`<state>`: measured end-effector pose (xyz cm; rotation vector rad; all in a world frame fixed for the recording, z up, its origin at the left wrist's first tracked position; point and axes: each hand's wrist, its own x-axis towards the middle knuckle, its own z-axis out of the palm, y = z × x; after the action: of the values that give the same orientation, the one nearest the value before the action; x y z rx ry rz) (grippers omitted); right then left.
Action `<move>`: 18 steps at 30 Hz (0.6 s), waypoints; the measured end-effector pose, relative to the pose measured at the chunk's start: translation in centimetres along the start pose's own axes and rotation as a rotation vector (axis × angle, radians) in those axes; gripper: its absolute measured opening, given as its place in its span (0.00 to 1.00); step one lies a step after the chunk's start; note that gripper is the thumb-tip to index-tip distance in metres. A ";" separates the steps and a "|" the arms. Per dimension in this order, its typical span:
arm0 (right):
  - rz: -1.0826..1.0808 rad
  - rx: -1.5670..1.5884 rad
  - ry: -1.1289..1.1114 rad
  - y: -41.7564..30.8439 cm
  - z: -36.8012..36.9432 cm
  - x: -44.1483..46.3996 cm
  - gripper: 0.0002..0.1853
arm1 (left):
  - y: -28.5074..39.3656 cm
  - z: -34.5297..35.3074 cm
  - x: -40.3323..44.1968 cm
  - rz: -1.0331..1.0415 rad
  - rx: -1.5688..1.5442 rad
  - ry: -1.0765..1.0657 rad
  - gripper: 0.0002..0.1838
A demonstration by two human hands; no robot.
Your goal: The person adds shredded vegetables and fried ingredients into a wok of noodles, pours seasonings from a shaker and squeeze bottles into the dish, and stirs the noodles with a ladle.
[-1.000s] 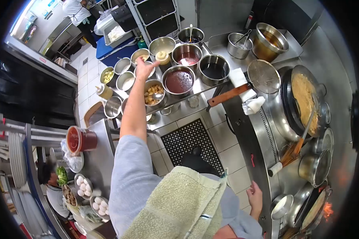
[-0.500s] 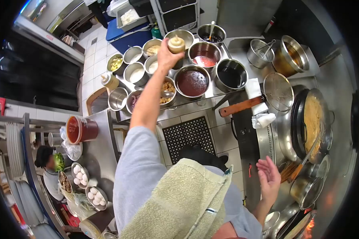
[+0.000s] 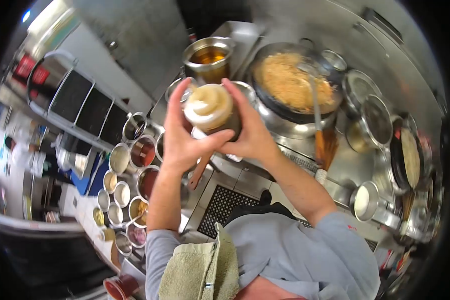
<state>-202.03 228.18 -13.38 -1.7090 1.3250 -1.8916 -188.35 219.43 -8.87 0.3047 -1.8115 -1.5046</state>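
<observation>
Steel stove [image 3: 347,167] beyond near-upright bottle [image 3: 216,114], cap [image 3: 207,102] toward the camera.

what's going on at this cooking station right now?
A person grips a pale-topped squeeze bottle, with the left hand and right hand on opposite sides. Beyond it, golden-brown food fills much of a dark wok, with a long-handled ladle resting in it. A pot of amber liquid stands to the wok's left.
</observation>
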 end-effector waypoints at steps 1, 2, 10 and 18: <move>-0.003 -0.075 0.074 -0.2 -2.3 -0.7 0.55 | -1.0 2.4 0.9 0.035 -0.155 -0.079 0.56; -0.002 -0.145 0.140 -0.4 -4.7 -1.5 0.53 | -2.5 4.4 1.8 0.062 -0.310 -0.149 0.54; 0.228 -0.064 0.440 -2.6 -22.1 -5.7 0.49 | -7.3 9.6 5.0 -0.411 -1.365 -0.247 0.38; 0.652 -1.114 -0.043 0.1 -35.5 -4.5 0.47 | -12.8 5.6 -1.1 -0.399 0.083 -0.355 0.06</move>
<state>-232.46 246.95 -12.37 -1.2952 2.7502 -0.7239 -194.79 220.66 -21.29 0.4870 -2.1917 -1.8506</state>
